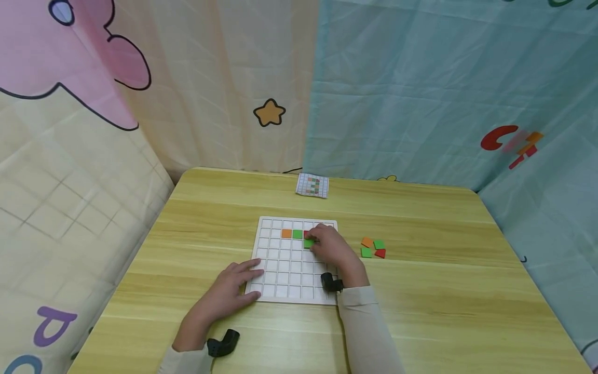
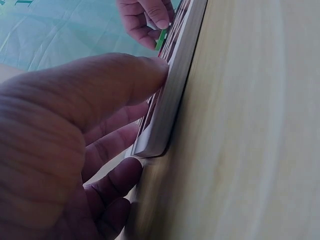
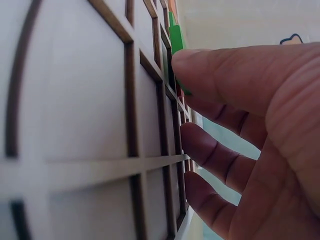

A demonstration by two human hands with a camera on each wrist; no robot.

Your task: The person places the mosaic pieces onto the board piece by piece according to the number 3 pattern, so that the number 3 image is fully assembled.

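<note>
A white grid board [image 1: 279, 278] with raised cell walls lies on the table. In its upper part sit an orange square tile [image 1: 286, 234], a green tile [image 1: 297, 234] and a red tile [image 1: 306, 234], the last partly hidden by fingers. My right hand [image 1: 330, 246] pinches another green tile [image 3: 177, 39] between thumb and fingers, tilted just over the cell below the red one. My left hand [image 1: 229, 288] lies at the board's left edge, fingers spread, fingertips on the rim. From the left wrist, the thumb [image 2: 125, 80] rests on the board's edge.
Right of the board lie loose tiles: an orange one [image 1: 367, 242], two green ones [image 1: 379, 244] and a red one [image 1: 380, 253]. A small printed grid card [image 1: 312, 185] with a coloured pattern lies at the table's back edge. Printed curtains [image 1: 224, 104] hang behind the table.
</note>
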